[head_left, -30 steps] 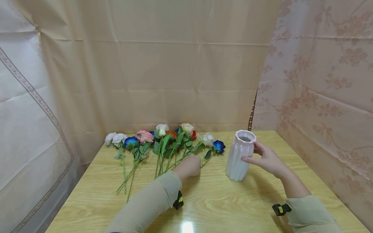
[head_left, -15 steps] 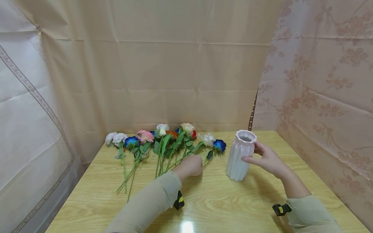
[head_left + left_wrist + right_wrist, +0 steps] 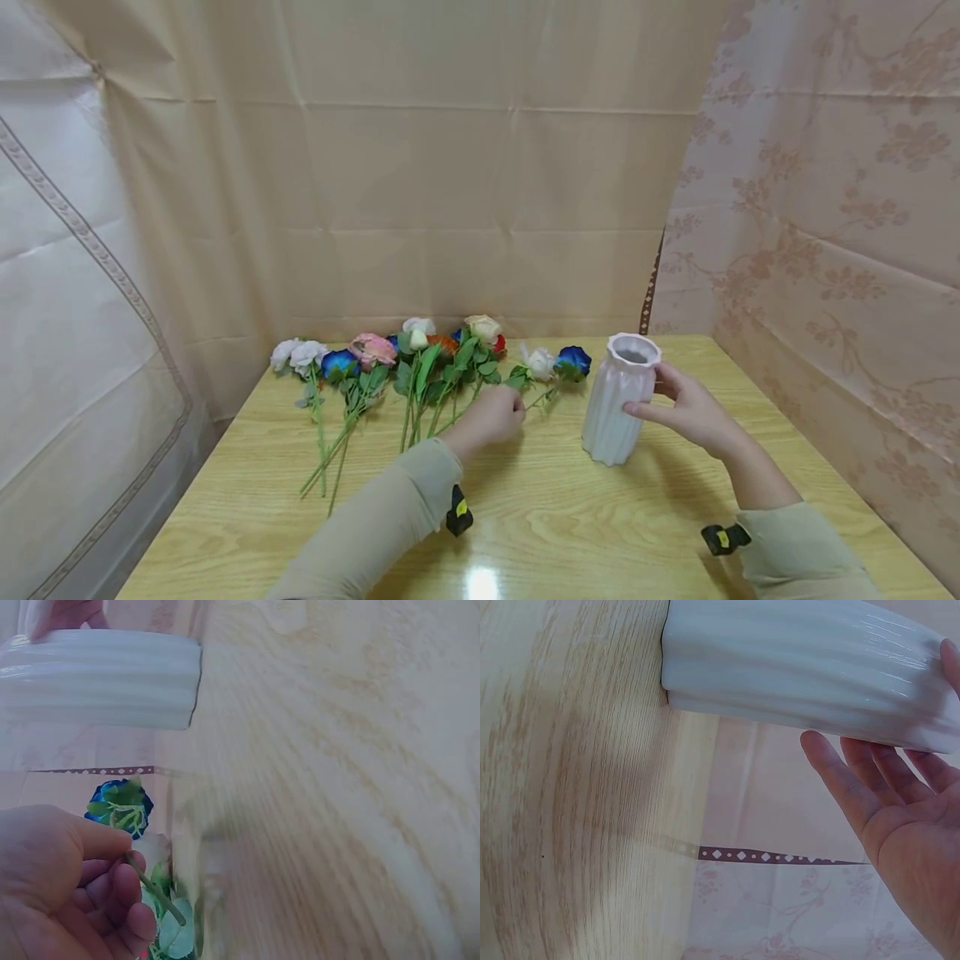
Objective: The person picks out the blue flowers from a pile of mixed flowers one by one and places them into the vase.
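Note:
My left hand [image 3: 491,414] pinches the green stem of a blue rose [image 3: 573,362] between thumb and fingers. In the left wrist view the blue rose [image 3: 120,808] points away from the hand, its stem end jutting out below the fingers. A ribbed white vase [image 3: 617,408] stands upright on the table to the right, its mouth open at the top. My right hand [image 3: 693,414] grips the vase by its right side near the neck, thumb in front and fingers behind. In the right wrist view the fingertips touch the vase wall [image 3: 802,667].
Several artificial flowers lie along the back left of the wooden table [image 3: 570,525]: white roses [image 3: 306,357], a pink flower [image 3: 372,351], a cream rose [image 3: 482,328]. A white rose [image 3: 538,363] lies just beside the held one. Beige curtains [image 3: 480,183] hang behind.
The blue rose has risen and shifted slightly right and away, with my left hand lifting a little. The right hand and the vase have stayed put.

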